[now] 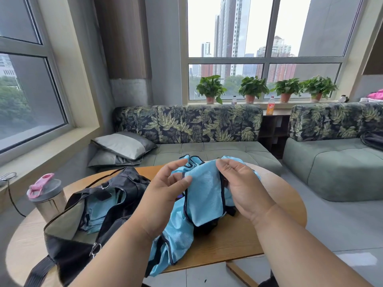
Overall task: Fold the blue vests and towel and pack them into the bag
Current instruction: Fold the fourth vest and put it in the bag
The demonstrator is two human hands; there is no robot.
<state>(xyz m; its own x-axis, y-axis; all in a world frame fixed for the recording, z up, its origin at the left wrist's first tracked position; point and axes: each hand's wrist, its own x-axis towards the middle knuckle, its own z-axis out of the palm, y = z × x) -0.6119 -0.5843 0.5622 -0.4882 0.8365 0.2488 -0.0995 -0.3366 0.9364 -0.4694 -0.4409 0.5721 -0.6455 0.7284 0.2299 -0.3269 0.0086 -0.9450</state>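
High-rise lounge: leaf-print sofas [187, 123], windowsill plants [251, 88], round table [238, 239].

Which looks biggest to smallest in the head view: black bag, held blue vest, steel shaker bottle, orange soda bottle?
1. black bag
2. blue vest, close in spread to the bag, so that order is unsure
3. steel shaker bottle
4. orange soda bottle, far off on the sill, so smallness partly distance

Both bare forearms were extended from the near edge toward the middle of the scene, converging slightly. The left hand [165, 189] was held palm-up with its fingers [176, 164] curled, thumb pressed against light-blue fabric [204, 195]. The right hand [242, 187] was raised just beside it, fingers bent inward and pinched on the same fabric's dark edge.
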